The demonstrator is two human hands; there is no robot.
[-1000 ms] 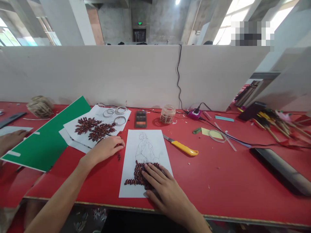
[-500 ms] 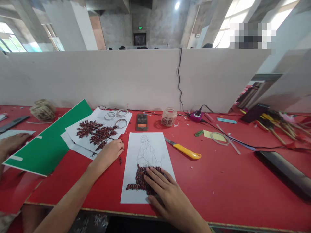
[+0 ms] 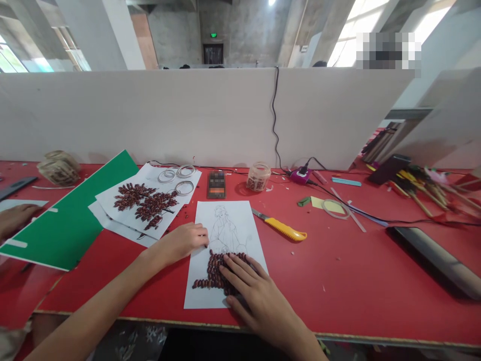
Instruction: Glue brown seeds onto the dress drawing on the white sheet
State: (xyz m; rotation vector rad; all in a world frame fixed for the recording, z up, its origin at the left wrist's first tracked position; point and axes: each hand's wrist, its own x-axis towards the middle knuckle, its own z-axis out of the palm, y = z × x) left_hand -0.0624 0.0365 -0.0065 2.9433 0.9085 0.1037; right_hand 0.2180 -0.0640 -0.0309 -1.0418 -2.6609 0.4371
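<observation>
A white sheet with a line drawing of a figure [image 3: 225, 228] lies in front of me on the red table [image 3: 338, 281]. Several brown seeds [image 3: 210, 271] cover the drawing's lower part. My right hand [image 3: 251, 291] lies flat on the seeds, fingers stretched out. My left hand [image 3: 184, 239] rests at the sheet's left edge with its fingers curled and pinched together; what they hold is too small to make out. To the left lies another white sheet with dark seed clusters [image 3: 145, 203] on it.
A yellow utility knife [image 3: 281, 228] lies right of the drawing. Behind stand a small clear jar [image 3: 258, 176], a phone [image 3: 216, 184], metal rings [image 3: 176, 175] and a green board [image 3: 67, 220]. Another person's hand [image 3: 13, 220] shows at far left. Sticks and cables clutter the right.
My left hand has moved right, from the seed-covered sheet to the left edge of the drawing. My right hand has stayed on the seeds.
</observation>
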